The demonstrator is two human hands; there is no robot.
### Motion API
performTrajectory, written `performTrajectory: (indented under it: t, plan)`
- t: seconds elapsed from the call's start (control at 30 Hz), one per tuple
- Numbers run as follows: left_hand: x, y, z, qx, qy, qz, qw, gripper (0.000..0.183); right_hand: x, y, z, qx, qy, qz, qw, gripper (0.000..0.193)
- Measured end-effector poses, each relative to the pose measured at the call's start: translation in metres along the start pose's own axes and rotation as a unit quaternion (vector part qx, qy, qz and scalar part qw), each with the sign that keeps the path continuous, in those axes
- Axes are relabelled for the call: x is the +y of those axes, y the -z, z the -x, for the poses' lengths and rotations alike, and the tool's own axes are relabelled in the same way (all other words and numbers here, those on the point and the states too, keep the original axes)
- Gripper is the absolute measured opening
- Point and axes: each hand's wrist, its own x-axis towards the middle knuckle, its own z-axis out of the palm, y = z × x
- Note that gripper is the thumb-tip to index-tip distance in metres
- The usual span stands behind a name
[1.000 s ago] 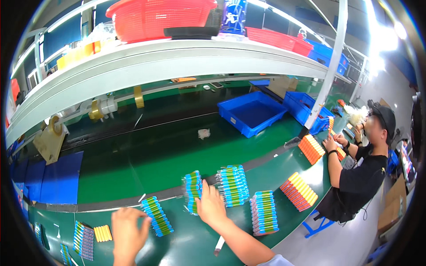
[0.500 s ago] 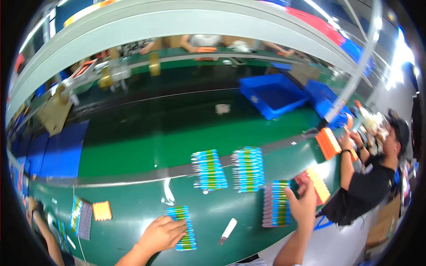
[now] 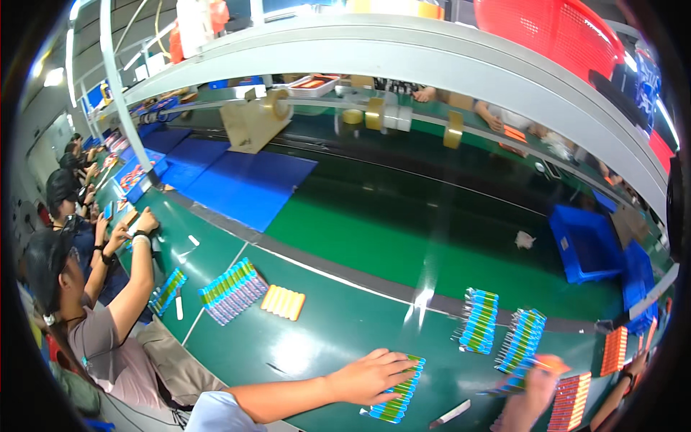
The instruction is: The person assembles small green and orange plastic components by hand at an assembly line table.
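My left hand [image 3: 373,376] lies with outstretched fingers across a row of blue-and-green banded sticks [image 3: 394,405], partly covering it. My right hand [image 3: 531,405] is smeared by motion. At its fingers is a blurred orange piece [image 3: 553,363]; whether they grip it I cannot make out. Just left of that hand, a blue-green piece [image 3: 512,383] is partly hidden. Two more banded rows, one on the left [image 3: 480,320] and one on the right [image 3: 523,338], lie beyond my hands. A white-handled, knife-like tool [image 3: 452,414] rests between my hands. An orange ribbed pack [image 3: 570,402] lies right of my right hand.
A person [image 3: 93,302] works at the left, near another banded stack [image 3: 234,291] and a yellow-orange pack [image 3: 283,302]. Blue bins [image 3: 586,248] stand at the far right. A pale overhead beam [image 3: 403,65] crosses above the green belt [image 3: 374,223].
The view has swung left, so the bench appears shifted to the right. My left hand stays on its banded row, fingers flatter. My right hand has moved from the orange pack toward the banded rows.
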Motion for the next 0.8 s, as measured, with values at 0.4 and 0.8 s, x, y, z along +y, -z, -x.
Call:
performTrajectory:
  t: [0.4,0.8]
  plan:
    - [-0.004,0.017,0.005,-0.014,0.004,-0.006,1.0,0.049,0.115,-0.164,-0.018,-0.07,-0.105,-0.055,0.99,0.009]
    - [0.0,0.017,0.004,-0.034,0.016,-0.027,0.999,0.05,0.122,-0.162,-0.019,-0.094,-0.114,-0.049,0.988,0.013]
